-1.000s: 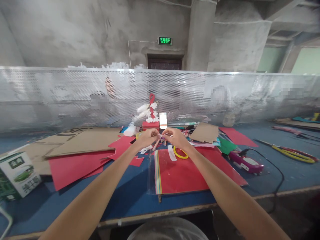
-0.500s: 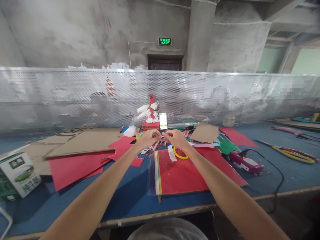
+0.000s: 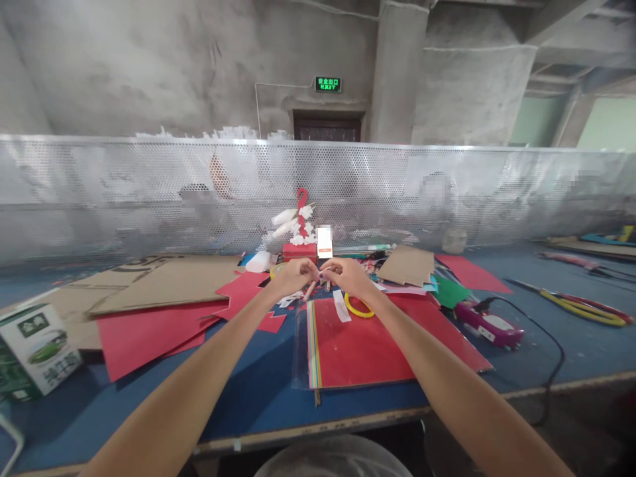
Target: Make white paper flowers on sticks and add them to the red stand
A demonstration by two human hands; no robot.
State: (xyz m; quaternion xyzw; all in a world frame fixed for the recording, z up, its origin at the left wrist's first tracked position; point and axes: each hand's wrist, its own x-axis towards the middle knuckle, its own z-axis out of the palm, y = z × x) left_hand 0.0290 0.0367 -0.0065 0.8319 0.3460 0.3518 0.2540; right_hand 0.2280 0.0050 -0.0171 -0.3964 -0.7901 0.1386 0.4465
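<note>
My left hand (image 3: 299,274) and my right hand (image 3: 344,274) meet fingertip to fingertip above the far part of the table. Both are closed in a pinch. Whatever lies between the fingers is tiny and pale, and I cannot make out what it is. Just below the hands lie a pinkish stick (image 3: 311,290) and small paper scraps. Nearer to me a pack of red paper (image 3: 368,348) in a clear sleeve carries a yellow ring (image 3: 358,306) and a white paper strip (image 3: 341,306). Behind the hands stands a red base (image 3: 299,251) with a red hook-shaped piece and white flowers.
Cardboard sheets (image 3: 169,281) and cut red paper (image 3: 159,331) cover the left, with a milk carton (image 3: 42,351) at the edge. To the right lie a purple device (image 3: 489,323) with a black cable and yellow-handled scissors (image 3: 581,308). A perforated metal screen (image 3: 238,192) closes off the back.
My hands have drawn slightly closer together, and the fingertips now meet. A purplish spot that showed between them is less visible. Everything else on the table lies as before.
</note>
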